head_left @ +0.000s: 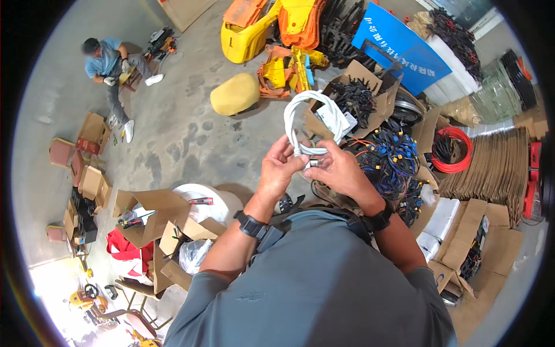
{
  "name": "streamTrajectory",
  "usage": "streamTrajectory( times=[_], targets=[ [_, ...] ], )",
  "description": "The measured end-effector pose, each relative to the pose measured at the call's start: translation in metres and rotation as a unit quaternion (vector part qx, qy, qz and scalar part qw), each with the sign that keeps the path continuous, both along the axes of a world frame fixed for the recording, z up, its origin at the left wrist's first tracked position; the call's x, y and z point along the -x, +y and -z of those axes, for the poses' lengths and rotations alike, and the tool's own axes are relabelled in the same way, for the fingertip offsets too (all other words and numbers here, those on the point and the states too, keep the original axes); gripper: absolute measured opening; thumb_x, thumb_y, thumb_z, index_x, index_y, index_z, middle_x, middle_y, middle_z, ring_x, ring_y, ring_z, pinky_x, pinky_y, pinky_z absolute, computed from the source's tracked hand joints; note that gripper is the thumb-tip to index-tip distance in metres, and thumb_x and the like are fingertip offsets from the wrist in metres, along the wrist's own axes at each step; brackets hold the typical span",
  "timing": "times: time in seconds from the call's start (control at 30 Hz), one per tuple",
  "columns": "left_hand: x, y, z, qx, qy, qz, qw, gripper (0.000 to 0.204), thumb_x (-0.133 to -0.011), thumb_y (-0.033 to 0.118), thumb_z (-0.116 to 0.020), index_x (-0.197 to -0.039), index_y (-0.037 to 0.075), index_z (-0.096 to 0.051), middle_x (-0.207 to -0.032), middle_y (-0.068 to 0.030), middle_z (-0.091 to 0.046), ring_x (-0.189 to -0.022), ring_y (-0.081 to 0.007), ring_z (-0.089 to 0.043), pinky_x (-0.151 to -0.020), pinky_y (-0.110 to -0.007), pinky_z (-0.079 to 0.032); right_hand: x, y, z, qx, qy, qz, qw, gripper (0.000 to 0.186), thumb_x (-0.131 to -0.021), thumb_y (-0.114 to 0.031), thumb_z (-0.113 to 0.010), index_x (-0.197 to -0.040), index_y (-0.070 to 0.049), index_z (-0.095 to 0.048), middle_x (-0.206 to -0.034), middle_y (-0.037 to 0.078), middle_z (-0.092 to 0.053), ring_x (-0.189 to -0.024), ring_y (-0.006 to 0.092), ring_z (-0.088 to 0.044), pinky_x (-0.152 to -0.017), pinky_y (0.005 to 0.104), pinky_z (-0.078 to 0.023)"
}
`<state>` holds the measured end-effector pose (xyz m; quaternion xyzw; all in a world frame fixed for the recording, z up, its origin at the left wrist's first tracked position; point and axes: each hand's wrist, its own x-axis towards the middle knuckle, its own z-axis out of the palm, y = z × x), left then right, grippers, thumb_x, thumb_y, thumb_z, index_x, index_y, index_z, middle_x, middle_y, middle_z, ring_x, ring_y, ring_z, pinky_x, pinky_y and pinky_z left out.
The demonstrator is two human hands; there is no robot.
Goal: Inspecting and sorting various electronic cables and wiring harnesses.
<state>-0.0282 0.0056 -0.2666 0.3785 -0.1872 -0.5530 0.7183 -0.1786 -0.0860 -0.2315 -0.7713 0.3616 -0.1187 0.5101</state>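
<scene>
A coiled white cable (291, 118) is held up in front of my body, its loop standing above my fingers. My left hand (276, 169) is closed on the lower left of the coil, its thumb and fingers pinching the cable. On the other side, my right hand (342, 172) is closed on the lower right part. Between the two thumbs shows a small plug (313, 163) with a metallic look, apparently an end of the cable. White printed labels (334, 120) show inside and beside the loop; I cannot tell how they are attached.
Boxes of black cables (354, 97) and tangled wires (388, 159) lie ahead right, near a red coiled hose (454, 149) and stacked cardboard (485, 173). A white bucket (228, 202) and open cartons (153, 217) stand left. A person (110, 66) sits far left.
</scene>
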Motion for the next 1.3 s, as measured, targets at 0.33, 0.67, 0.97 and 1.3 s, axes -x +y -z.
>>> streamTrajectory(
  times=[0.33, 0.67, 0.97, 1.3],
  targets=[
    [-0.018, 0.012, 0.005, -0.045, -0.055, 0.048, 0.996, 0.068, -0.085, 0.002, -0.066, -0.144, 0.002, -0.032, -0.101, -0.0080, -0.067, -0.076, -0.0107, -0.063, -0.054, -0.022, -0.049, 0.010, -0.018, 0.001, 0.012, 0.022, -0.140, 0.990, 0.038, -0.084, -0.013, -0.068, -0.118, -0.004, -0.054, -0.086, 0.014, -0.068, -0.074, 0.0221, -0.067, -0.067, 0.0348, -0.052],
    [-0.011, 0.016, 0.000, -0.064, -0.037, 0.045, 0.996, 0.062, -0.084, 0.005, -0.068, -0.139, 0.002, -0.039, -0.099, -0.0092, -0.066, -0.074, -0.0126, -0.063, -0.053, -0.024, -0.050, 0.007, 0.002, -0.009, 0.332, 0.016, -0.107, 0.937, 0.021, -0.076, -0.014, -0.071, -0.094, -0.010, -0.060, -0.082, 0.011, -0.057, -0.078, 0.0336, -0.062, -0.066, 0.0443, -0.050],
    [-0.014, 0.022, -0.008, -0.062, -0.046, 0.074, 0.994, 0.063, -0.083, 0.005, -0.070, -0.138, -0.001, -0.040, -0.096, -0.0053, -0.067, -0.072, -0.0091, -0.062, -0.051, -0.020, -0.047, 0.012, 0.001, 0.003, 0.268, -0.003, -0.130, 0.955, 0.018, -0.080, -0.016, -0.067, -0.095, -0.008, -0.061, -0.084, 0.014, -0.062, -0.080, 0.0368, -0.063, -0.068, 0.0466, -0.049],
    [-0.025, 0.028, -0.010, -0.055, -0.173, 0.094, 0.979, 0.061, -0.082, 0.008, -0.069, -0.135, -0.005, -0.043, -0.095, -0.0021, -0.066, -0.071, -0.0052, -0.056, -0.054, -0.019, -0.042, 0.012, 0.005, 0.002, -0.028, -0.020, -0.110, 0.993, 0.023, -0.089, -0.020, -0.061, -0.101, -0.001, -0.064, -0.083, 0.014, -0.068, -0.079, 0.0261, -0.067, -0.070, 0.0373, -0.049]
  ],
)
